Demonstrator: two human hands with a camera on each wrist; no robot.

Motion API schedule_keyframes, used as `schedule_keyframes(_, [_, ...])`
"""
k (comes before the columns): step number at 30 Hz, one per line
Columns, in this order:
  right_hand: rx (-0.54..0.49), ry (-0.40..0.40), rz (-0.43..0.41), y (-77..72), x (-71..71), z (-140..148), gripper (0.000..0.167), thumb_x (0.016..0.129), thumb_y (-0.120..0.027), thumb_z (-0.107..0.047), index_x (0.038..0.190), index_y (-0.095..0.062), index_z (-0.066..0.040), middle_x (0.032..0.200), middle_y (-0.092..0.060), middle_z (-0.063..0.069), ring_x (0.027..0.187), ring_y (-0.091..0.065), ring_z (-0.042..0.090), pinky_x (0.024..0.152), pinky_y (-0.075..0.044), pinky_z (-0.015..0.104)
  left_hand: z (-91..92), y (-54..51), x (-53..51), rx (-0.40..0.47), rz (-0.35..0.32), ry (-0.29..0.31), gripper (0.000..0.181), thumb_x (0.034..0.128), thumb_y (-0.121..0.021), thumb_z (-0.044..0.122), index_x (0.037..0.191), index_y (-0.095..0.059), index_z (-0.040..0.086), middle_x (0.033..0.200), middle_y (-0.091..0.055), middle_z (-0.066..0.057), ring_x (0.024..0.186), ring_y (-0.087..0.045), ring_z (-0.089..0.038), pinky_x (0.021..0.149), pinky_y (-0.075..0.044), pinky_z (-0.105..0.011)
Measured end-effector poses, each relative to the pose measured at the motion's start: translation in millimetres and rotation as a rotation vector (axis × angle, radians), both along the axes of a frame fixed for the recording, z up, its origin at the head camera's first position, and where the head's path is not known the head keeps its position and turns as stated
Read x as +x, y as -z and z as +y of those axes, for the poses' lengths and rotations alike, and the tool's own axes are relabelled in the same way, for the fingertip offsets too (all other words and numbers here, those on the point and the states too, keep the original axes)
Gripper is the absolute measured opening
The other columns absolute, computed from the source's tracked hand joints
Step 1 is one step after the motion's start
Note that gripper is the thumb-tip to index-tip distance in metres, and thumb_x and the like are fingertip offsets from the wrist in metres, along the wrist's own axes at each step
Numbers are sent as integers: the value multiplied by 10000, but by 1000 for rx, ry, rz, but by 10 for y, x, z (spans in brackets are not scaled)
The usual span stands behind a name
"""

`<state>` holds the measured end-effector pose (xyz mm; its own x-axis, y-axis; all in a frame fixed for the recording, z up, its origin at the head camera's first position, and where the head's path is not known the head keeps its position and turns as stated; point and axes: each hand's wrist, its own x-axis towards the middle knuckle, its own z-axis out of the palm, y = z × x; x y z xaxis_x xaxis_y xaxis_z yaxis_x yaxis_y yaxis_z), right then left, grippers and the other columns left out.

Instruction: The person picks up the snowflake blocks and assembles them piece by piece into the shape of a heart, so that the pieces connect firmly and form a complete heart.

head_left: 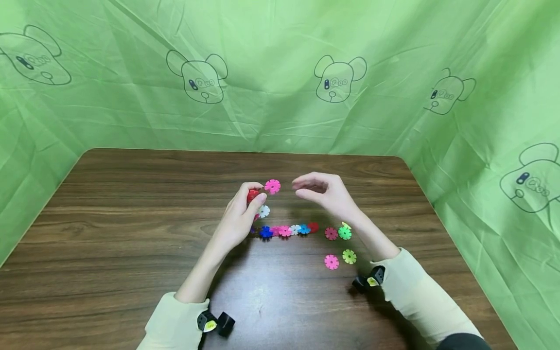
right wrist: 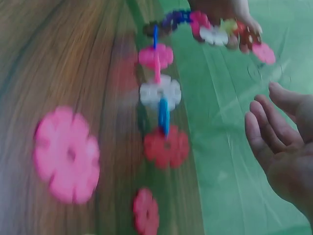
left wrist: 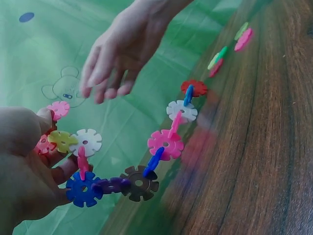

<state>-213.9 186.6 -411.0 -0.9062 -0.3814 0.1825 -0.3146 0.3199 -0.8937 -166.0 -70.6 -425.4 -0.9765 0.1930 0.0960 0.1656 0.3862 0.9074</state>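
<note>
Now pinching the disc chain [head_left: 285, 231] with the left hand [head_left: 234, 221] over the table [head_left: 131, 209], holding the right hand [head_left: 329, 194] empty and loosely curved. Likely weighing little, bending at joints, suiting pinches on stiff edges.

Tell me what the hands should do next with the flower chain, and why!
Probably the right hand should reach for the loose lime disc. The right hand holds nothing, while the left hand grips the flower chain, with a pink disc sticking out at its end, so another disc could likely join there.
</note>
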Motion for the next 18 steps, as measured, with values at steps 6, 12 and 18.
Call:
schedule_keyframes(6, [103, 6, -42, 100, 31, 324, 286, 927, -781, -191, 1185, -744, -72, 1172, -736, 214, 1024, -714, 168, 899, -586, 324, -24, -13, 8, -6, -11, 2, 341, 1082, -527, 339, 1368, -524, 154, 931, -560, -68, 822, -527, -201, 809, -443, -348])
schedule_keyframes(12, [205, -55, -80, 218, 122, 543, 371, 878, -829, -177, 1213, -728, -53, 1197, -743, 169, 1095, -691, 358, 957, -567, 368, -30, -17, 5, -6, -18, 5, 338, 1081, -527, 351, 1370, -525, 177, 922, -561, -64, 828, -528, -210, 818, -442, -354])
schedule_keyframes(18, [311, -82, -53, 357, 195, 722, 419, 800, -893, -203, 1188, -752, -132, 1165, -761, 67, 1082, -697, 276, 960, -560, 391, -36, -18, 0, -10, -25, 11, 347, 1081, -523, 362, 1378, -523, 183, 947, -586, -72, 843, -537, -212, 823, -449, -359])
